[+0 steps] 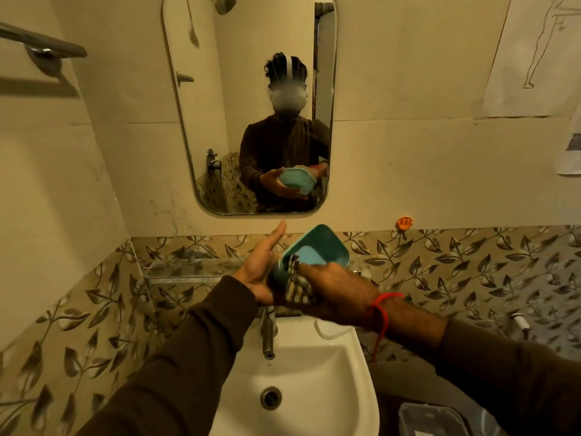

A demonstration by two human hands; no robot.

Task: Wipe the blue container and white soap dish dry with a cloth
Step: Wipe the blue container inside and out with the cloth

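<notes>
I hold the blue container point(320, 247) tilted above the sink, its open side facing me. My left hand point(261, 269) grips it from the left and underneath, thumb pointing up. My right hand point(339, 291) grips a striped cloth point(297, 286) and pushes it over the near rim into the container. A white shape point(330, 329) lies on the sink's back rim under my right wrist; I cannot tell whether it is the soap dish. The mirror point(220, 121) shows the container's underside held by both hands.
The white sink point(314, 372) with a metal tap point(268, 335) is directly below my hands. A glass shelf point(188, 269) runs along the wall to the left. A towel bar point(41, 45) is at upper left, an orange hook point(404, 222) on the wall, a grey bin point(430, 420) at lower right.
</notes>
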